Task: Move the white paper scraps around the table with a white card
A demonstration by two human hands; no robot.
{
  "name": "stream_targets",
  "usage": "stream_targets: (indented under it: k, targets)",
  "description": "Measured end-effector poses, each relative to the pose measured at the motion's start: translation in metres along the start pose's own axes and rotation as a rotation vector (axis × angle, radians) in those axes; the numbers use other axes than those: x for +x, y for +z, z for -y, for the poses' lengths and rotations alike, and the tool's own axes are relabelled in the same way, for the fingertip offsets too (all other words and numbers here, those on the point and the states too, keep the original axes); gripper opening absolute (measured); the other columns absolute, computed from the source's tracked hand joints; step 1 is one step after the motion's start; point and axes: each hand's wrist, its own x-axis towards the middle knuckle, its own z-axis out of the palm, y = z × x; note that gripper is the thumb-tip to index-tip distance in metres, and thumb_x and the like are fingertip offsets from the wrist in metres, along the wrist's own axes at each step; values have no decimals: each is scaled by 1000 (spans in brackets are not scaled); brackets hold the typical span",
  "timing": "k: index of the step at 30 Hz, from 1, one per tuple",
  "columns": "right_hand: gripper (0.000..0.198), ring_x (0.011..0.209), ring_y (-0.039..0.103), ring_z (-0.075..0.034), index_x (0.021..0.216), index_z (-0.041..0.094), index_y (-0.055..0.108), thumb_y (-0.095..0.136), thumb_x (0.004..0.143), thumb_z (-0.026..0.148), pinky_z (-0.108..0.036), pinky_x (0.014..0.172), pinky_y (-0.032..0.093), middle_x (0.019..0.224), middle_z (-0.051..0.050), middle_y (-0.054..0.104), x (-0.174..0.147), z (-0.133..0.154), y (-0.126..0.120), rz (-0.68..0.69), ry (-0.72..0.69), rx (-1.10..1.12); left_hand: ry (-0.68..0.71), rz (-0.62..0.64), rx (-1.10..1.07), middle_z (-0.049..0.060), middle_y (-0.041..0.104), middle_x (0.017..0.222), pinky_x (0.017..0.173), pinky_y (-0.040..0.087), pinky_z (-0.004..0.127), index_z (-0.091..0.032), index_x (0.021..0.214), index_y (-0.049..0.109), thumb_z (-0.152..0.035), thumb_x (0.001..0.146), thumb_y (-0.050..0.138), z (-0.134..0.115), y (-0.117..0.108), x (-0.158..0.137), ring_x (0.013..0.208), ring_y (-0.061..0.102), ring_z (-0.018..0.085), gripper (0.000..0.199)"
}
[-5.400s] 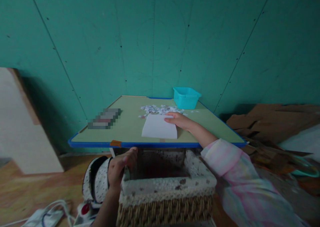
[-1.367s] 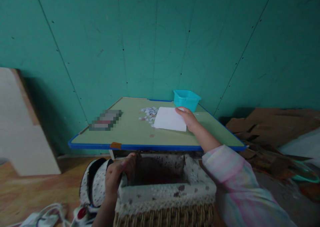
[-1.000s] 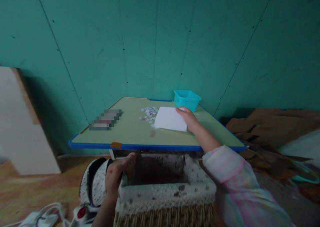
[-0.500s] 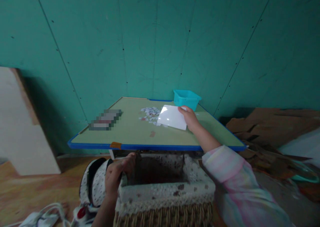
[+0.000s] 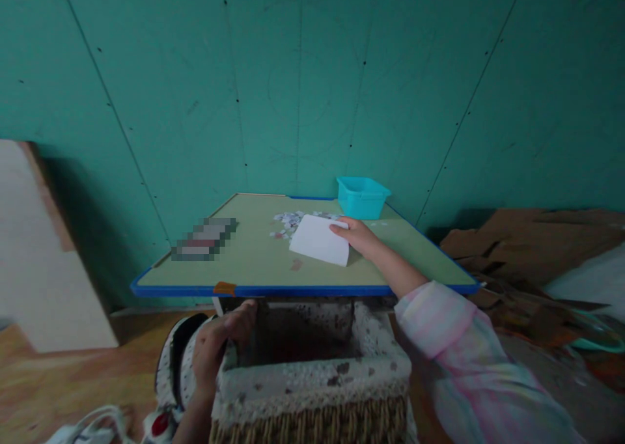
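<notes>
Two hands: right hand (image 5: 359,235) fingers are pinching the white card's (image 5: 319,240) three-o'clock edge; left hand (image 5: 215,349) is gripping the basket (image 5: 312,392) rim.

The right arm wears a loose sleeve (image 5: 459,340) — pastel pink, white, pale-blue streaks — left arm bare.

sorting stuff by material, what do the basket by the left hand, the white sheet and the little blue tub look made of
Basket: woven straw or wicker by its ribbed sides, with a speckled fabric liner.
White sheet: likely thin paper or card, flat and matte.
Blue tub: probably moulded plastic, smooth and evenly coloured.
</notes>
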Motion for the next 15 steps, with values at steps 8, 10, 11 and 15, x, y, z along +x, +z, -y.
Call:
stream_targets:
  k: [8,10,11,15]
  targets:
    - [30,60,56,-14,75,18,66,77,63,43,-25,56,38,67,0,67,-3,1,7,140,11,47,80,17,12,3,52,43,57,48,37,-19,47,52,-41,89,57,-6,-4,2,46,45,17,48]
    - [33,61,58,-15,77,18,67,78,61,45,-25,57,41,69,0,68,-5,1,8,179,14,57,75,-4,12,3,52,43,60,49,38,-19,47,52,-40,89,59,-7,-4,2,46,45,18,48]
    - [35,62,59,-15,78,18,67,79,60,45,-25,57,41,70,0,69,-6,1,8,186,19,60,75,-12,14,3,52,43,62,49,38,-19,46,52,-40,89,59,-8,-4,2,47,46,18,48]
    - [40,61,60,-16,80,20,68,83,55,48,-26,55,43,68,-1,69,-8,0,9,205,49,75,132,12,57,2,51,44,67,49,37,-18,46,52,-38,92,54,-13,-2,5,47,45,16,50]
